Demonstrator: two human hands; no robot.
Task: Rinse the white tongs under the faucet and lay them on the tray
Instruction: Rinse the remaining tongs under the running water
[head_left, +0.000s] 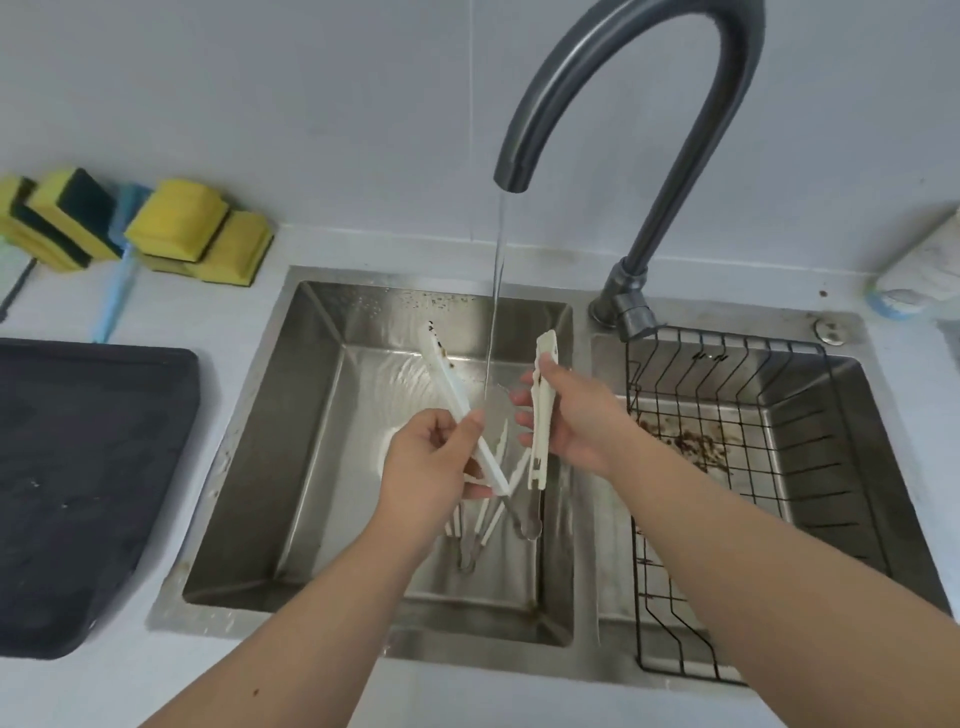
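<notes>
Nearest, on the floor of the left sink basin (270, 467), a few more utensils (483, 525) are seen lying below the hands; they appear to be further white-tipped tongs, though they are partly hidden. Just above them the white tongs (449, 371) are held spread over the basin, one arm in each hand. The left arm of the tongs is pinched by the curled fingers and thumb of the left hand (431, 462), its stained tip pointing far and left. The right arm is gripped by the right hand (576, 415), whose fingers are wrapped round it, and it is held nearly upright. A thin stream of water (496, 291) is seen falling between the two arms, close to the fingertips of the right hand. On the counter to the left a dark tray (78, 467) is laid, well apart from the tongs. A black wire rack (779, 395) is set in the right basin. Farther back the grey faucet (649, 104) is arched over the sink, and yellow sponges (176, 223) are stacked at the far left against the wall.
</notes>
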